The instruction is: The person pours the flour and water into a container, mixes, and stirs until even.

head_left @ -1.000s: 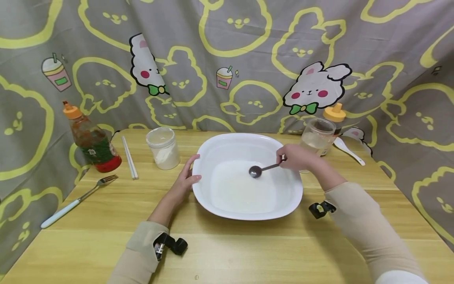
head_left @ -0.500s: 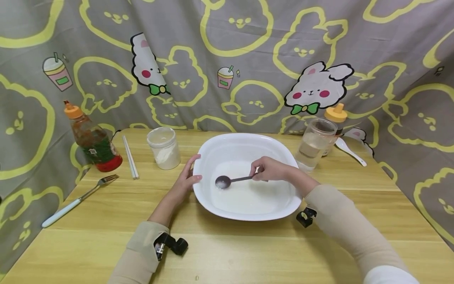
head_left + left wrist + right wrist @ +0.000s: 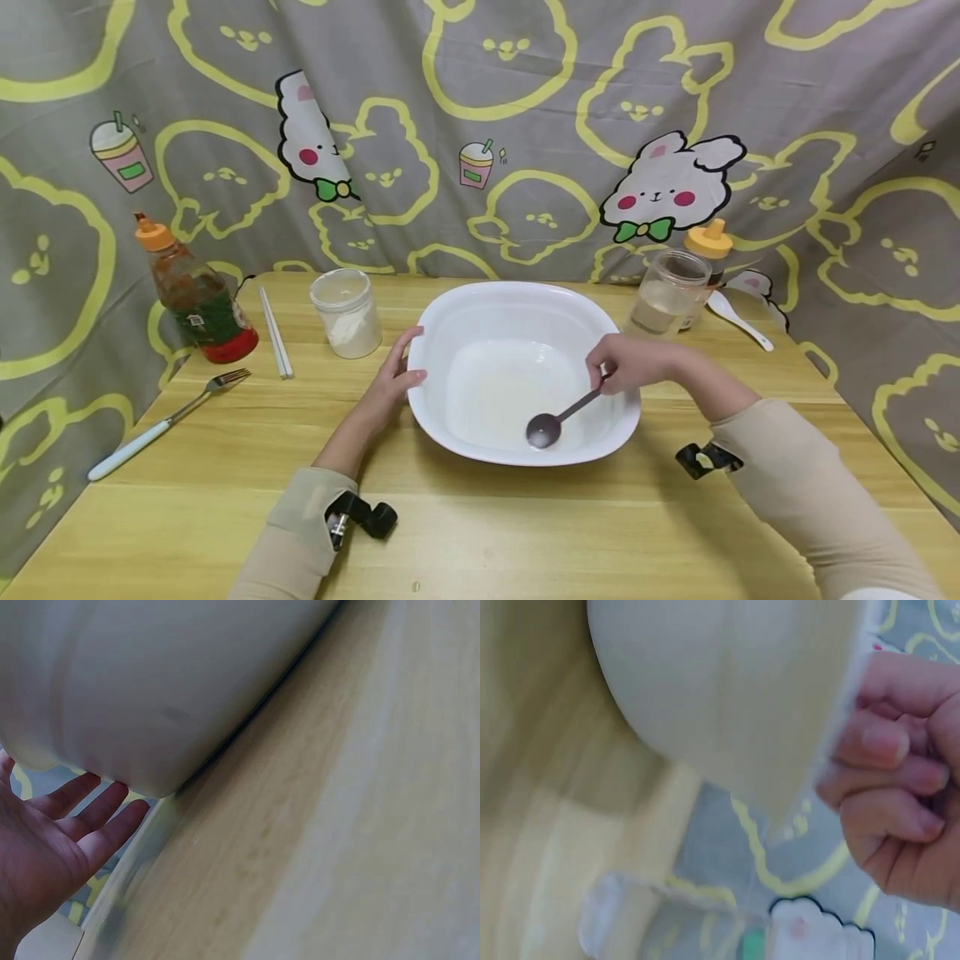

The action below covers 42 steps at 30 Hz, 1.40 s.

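A white basin (image 3: 442, 333) with a shallow pale liquid (image 3: 495, 392) inside stands on the table. My left hand (image 3: 390, 379) holds its left rim, thumb over the edge; in the left wrist view the other fingers (image 3: 97, 821) touch the outer wall. With my right hand (image 3: 630, 365) I grip the handle of a dark spoon (image 3: 543, 430), whose bowl is down at the front right of the basin's inside. The right wrist view shows curled fingers (image 3: 889, 817) above the basin's rim, with the spoon hidden behind the wall.
Left of the basin stand a jar of white powder (image 3: 348, 325), chopsticks (image 3: 276, 337), a fork (image 3: 168, 425) and a red sauce bottle (image 3: 202, 300). A jar of clear liquid (image 3: 663, 300), a yellow-capped bottle (image 3: 708, 242) and a white spoon (image 3: 738, 319) are at the back right.
My right hand has swept the spoon from the basin's back middle to its left side, then across to the front right. The left hand has stayed on the rim.
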### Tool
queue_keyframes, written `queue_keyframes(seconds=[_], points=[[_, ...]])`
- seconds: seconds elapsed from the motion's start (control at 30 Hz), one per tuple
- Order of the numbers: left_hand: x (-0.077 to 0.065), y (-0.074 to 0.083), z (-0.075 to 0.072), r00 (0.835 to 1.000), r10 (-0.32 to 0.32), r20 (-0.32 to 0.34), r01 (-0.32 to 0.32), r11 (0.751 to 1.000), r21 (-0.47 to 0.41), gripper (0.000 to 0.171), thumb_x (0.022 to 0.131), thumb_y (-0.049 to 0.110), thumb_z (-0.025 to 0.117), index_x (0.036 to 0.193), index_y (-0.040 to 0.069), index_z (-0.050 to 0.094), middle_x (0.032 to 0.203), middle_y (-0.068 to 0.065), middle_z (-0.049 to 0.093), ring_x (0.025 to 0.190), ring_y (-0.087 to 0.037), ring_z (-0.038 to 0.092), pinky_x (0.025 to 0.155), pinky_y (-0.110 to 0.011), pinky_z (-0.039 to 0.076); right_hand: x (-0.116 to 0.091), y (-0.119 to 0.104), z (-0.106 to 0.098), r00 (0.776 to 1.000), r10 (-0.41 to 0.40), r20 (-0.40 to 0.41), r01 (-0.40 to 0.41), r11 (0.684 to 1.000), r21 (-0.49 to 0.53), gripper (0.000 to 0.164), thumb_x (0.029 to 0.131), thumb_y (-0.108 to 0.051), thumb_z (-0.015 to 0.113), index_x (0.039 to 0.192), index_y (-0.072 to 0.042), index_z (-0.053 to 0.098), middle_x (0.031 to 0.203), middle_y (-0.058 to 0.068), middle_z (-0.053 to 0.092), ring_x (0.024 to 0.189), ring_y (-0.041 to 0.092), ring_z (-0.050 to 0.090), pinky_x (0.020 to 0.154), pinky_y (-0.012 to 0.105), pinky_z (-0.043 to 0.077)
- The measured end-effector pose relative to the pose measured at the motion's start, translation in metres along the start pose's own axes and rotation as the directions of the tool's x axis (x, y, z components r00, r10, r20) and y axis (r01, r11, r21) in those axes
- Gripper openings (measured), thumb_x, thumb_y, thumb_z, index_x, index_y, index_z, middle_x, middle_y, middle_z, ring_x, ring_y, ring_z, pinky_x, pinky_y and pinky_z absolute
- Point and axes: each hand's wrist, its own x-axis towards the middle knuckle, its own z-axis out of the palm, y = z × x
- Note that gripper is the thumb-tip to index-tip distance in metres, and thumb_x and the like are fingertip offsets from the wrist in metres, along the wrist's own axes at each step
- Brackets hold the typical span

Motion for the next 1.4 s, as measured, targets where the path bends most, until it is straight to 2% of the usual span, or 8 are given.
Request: queue_keyframes(seconds=[0.2,0.4,0.5,0.67,0.87,1.03,1.23,1.4], points=[[-0.001,0.001,-0.001,1.000,-0.002,-0.004,0.002,1.000,0.009,0.065,0.076,0.012,0.048,0.134,0.018,0.020,0.114,-0.030,0.039,0.091,-0.037,0.049,0.062,-0.040,0.050,-0.006,0.006,-0.019,0.985,0.124,-0.118,-0.138,0.984,-0.114,0.015,0.067,0.006,0.054,0.066,-0.008,0.059,0.060,-0.002,0.051,0.051,0.011,0.042,0.046,0.023,0.035],[-0.002,0.002,0.000,1.000,-0.002,0.000,0.002,1.000,0.013,0.064,0.076,0.012,0.047,0.134,0.017,0.020,0.115,-0.031,0.038,0.093,-0.039,0.048,0.063,-0.039,0.050,0.018,0.017,-0.016,0.955,0.174,-0.239,-0.216,0.962,-0.165,0.010,0.070,0.000,0.056,0.069,-0.009,0.059,0.063,-0.001,0.052,0.056,0.015,0.044,0.050,0.026,0.037],[-0.003,0.002,0.000,1.000,-0.006,-0.005,0.006,1.000,0.011,0.064,0.076,0.013,0.047,0.134,0.018,0.021,0.115,-0.031,0.038,0.094,-0.042,0.047,0.063,-0.040,0.050,0.034,0.021,-0.007,0.942,0.159,-0.296,-0.205,0.970,-0.132,0.008,0.072,-0.001,0.058,0.070,-0.009,0.059,0.065,-0.002,0.053,0.060,0.015,0.044,0.054,0.027,0.038],[-0.003,0.001,0.000,1.000,-0.012,-0.006,0.012,1.000,0.002,0.064,0.076,0.013,0.048,0.134,0.019,0.021,0.117,-0.032,0.037,0.096,-0.046,0.044,0.063,-0.043,0.050,0.057,0.024,0.011,0.929,0.089,-0.358,-0.089,0.996,0.015,0.005,0.074,0.000,0.058,0.073,-0.004,0.061,0.059,0.002,0.055,0.052,0.011,0.043,0.050,0.024,0.037],[-0.003,0.000,0.000,1.000,-0.008,-0.003,0.008,1.000,-0.001,0.064,0.076,0.013,0.048,0.134,0.019,0.021,0.117,-0.032,0.037,0.096,-0.045,0.045,0.064,-0.043,0.050,0.073,0.011,0.027,0.962,0.055,-0.266,-0.007,0.984,0.178,0.006,0.076,-0.001,0.058,0.080,0.002,0.061,0.050,0.006,0.050,0.044,0.009,0.037,0.044,0.021,0.032],[-0.001,-0.001,0.001,1.000,0.007,0.014,-0.007,1.000,-0.008,0.064,0.077,0.012,0.047,0.134,0.018,0.020,0.117,-0.032,0.037,0.094,-0.044,0.047,0.063,-0.042,0.050,0.066,-0.005,0.034,0.993,-0.020,-0.117,0.047,0.971,0.234,0.008,0.077,-0.001,0.057,0.082,0.002,0.062,0.050,0.009,0.049,0.044,0.008,0.034,0.044,0.020,0.031],[0.000,-0.001,0.001,1.000,0.003,0.013,-0.003,1.000,-0.008,0.063,0.077,0.011,0.047,0.134,0.019,0.021,0.116,-0.031,0.038,0.093,-0.042,0.047,0.062,-0.040,0.050,0.037,-0.006,0.030,0.996,-0.084,0.001,0.083,0.984,0.157,0.006,0.076,-0.002,0.058,0.078,-0.004,0.063,0.048,-0.004,0.043,0.044,0.006,0.033,0.045,0.018,0.030],[0.000,0.000,0.001,1.000,-0.005,-0.006,0.005,1.000,0.005,0.065,0.076,0.012,0.048,0.134,0.018,0.021,0.114,-0.031,0.038,0.089,-0.035,0.051,0.062,-0.040,0.050,0.009,0.000,0.017,0.998,-0.065,0.008,0.064,0.996,0.055,0.009,0.071,0.001,0.058,0.072,-0.007,0.062,0.050,-0.008,0.041,0.045,0.004,0.033,0.045,0.018,0.029]])
